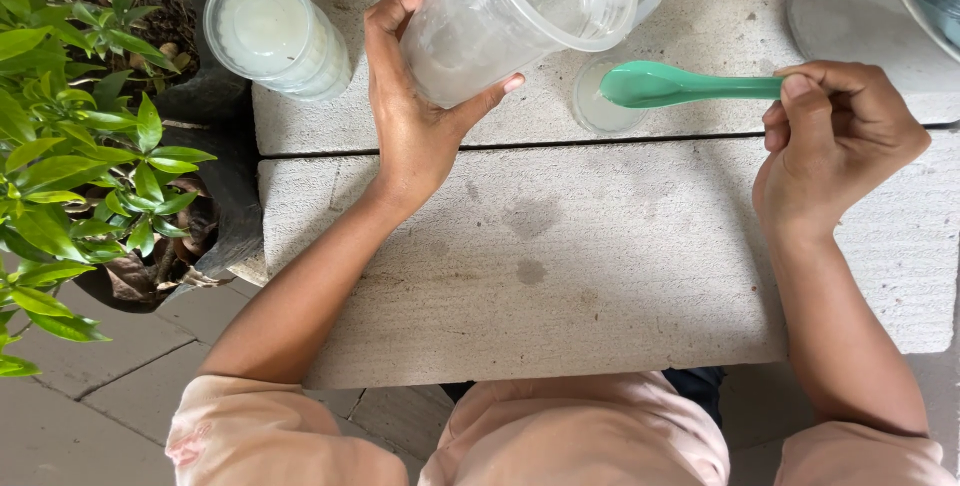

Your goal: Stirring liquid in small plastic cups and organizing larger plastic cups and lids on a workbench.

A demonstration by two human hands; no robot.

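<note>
My left hand grips a large clear plastic cup, tilted with its mouth toward the right, above a grey concrete slab. My right hand holds a teal plastic spoon by its handle, bowl pointing left. The spoon's bowl hovers over a small clear cup with white contents that stands on the slab just below the tilted cup.
A lidded clear cup of white stuff lies at the slab's left end, with more cups along the top edge. A potted green plant in a black bag stands at left. A grey metal vessel sits top right.
</note>
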